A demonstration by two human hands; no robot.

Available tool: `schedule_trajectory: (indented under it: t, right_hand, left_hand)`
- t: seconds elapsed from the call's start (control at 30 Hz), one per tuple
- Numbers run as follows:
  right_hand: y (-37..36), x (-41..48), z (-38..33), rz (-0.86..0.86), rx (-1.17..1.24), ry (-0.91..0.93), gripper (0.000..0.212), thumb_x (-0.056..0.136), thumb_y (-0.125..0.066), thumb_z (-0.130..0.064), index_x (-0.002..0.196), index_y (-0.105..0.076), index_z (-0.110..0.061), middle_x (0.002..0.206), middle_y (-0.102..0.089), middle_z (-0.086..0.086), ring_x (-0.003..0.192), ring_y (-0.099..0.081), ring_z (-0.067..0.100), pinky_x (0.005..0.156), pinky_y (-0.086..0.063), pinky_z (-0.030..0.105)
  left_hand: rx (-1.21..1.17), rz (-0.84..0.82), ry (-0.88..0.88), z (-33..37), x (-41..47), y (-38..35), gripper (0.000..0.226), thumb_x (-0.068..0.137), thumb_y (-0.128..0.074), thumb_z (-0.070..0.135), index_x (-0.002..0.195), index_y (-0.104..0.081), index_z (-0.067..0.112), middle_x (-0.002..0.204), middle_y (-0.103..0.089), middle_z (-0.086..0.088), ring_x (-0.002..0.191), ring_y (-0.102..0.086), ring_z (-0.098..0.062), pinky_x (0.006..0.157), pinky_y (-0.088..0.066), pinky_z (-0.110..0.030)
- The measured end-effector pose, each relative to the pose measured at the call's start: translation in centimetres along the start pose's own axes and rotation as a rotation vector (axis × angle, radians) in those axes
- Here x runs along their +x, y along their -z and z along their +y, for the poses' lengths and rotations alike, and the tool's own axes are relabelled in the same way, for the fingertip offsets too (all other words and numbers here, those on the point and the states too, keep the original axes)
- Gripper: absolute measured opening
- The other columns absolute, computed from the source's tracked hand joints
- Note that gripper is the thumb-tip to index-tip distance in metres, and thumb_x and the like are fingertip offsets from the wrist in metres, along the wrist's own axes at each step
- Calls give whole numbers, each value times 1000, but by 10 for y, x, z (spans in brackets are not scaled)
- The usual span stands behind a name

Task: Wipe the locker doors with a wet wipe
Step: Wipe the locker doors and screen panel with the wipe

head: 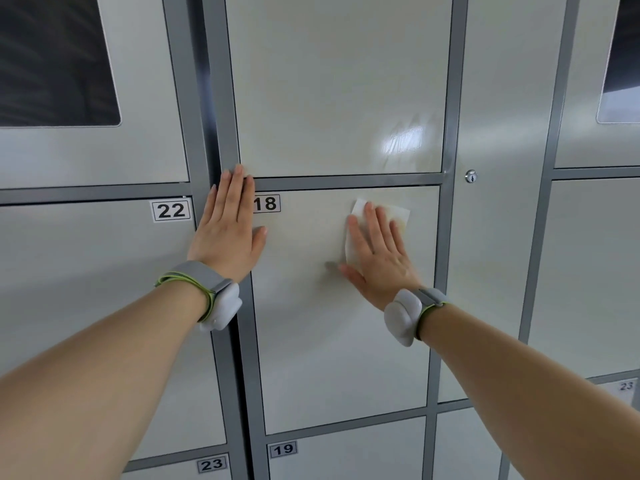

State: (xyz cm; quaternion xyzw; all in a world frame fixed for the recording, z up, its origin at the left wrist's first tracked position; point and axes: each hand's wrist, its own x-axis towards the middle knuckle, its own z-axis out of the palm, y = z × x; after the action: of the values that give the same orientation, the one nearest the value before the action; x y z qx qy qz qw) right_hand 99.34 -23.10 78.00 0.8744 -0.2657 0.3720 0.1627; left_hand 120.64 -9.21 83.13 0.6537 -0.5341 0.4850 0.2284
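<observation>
Left hand (228, 230): flat, fingers straight, resting on the grey frame (221, 147) at the left edge of locker door 18 (332, 341); holds nothing. Wet wipe (398, 213): white, creased, faintly yellowed, spread on the door's upper part; right hand (379, 258): open, fingers spread, pressing it to the door.

My right hand (379, 259) lies on the wipe (399, 215) on door 18 (329, 341). My left hand (228, 233) lies on the frame (221, 116) between it and door 22 (86, 271).

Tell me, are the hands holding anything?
Nothing is gripped. The right hand presses the wet wipe, over its lower part, against locker door 18; the left hand holds nothing.
</observation>
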Motion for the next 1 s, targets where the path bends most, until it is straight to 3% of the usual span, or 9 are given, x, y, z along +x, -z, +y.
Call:
schedule_trajectory:
  t: [0.1,0.2,0.3,0.47,0.57,0.67,0.8,1.0]
  right_hand:
    - [3,0,-1,-1,-19,35,83,84,-10,-60,151,-5,-11,157,6,17,144,11,31,117,5,43]
    - [16,18,3,56,8,-49,84,83,-6,-61,152,-6,-13,158,8,15,146,8,31,116,8,40]
    - [15,27,-2,79,51,-126,86,82,-5,-63,152,-1,-13,157,13,16,145,11,32,116,7,40]
    - [-5,10,-25,11,24,44,84,85,-13,-61,151,-6,-10,157,8,17,145,11,32,113,12,38]
    - [-4,12,-23,32,3,98,81,86,-16,-58,151,-11,-11,157,4,17,145,6,32,116,9,40]
    - [4,26,-18,120,-4,17,77,88,-14,-56,151,-13,-11,158,2,16,146,3,32,116,6,42]
    - [0,37,-26,174,31,-111,79,88,-14,-57,151,-5,-11,157,7,17,146,7,31,116,8,43]
    - [-23,22,-44,183,-34,56,75,92,-26,-55,149,-22,-6,156,-12,20,144,-8,35,116,0,46]
  left_hand:
    - [-16,-52,-26,-6,-2,12,68,89,-32,33,146,-23,-4,156,-15,-19,144,-10,-32,117,-4,-44]
    - [53,-39,-19,-20,-8,20,67,88,-33,34,143,-30,-4,153,-22,-21,141,-15,-36,113,-9,-53]
    - [79,-26,99,-39,-16,23,69,88,-36,32,147,-22,-1,156,-13,-19,143,-6,-33,114,-1,-51]
    - [32,-79,178,-50,-25,16,65,97,-45,26,148,-16,0,158,-3,-15,145,-1,-33,116,-1,-52]
    - [42,-93,181,-49,-26,11,73,92,-29,43,148,-14,-2,157,-4,-18,145,-1,-35,115,-1,-54]
    - [62,-98,181,-52,-27,7,79,88,-20,49,148,-12,-2,157,-4,-19,144,-2,-37,114,-1,-55]
    - [75,-52,144,-55,-28,2,77,90,-23,47,147,-13,-3,156,-8,-21,143,-5,-37,113,-2,-56]
    - [109,-5,115,-57,-29,-5,76,91,-29,45,147,-14,-5,154,-11,-25,142,-5,-38,113,13,-44]
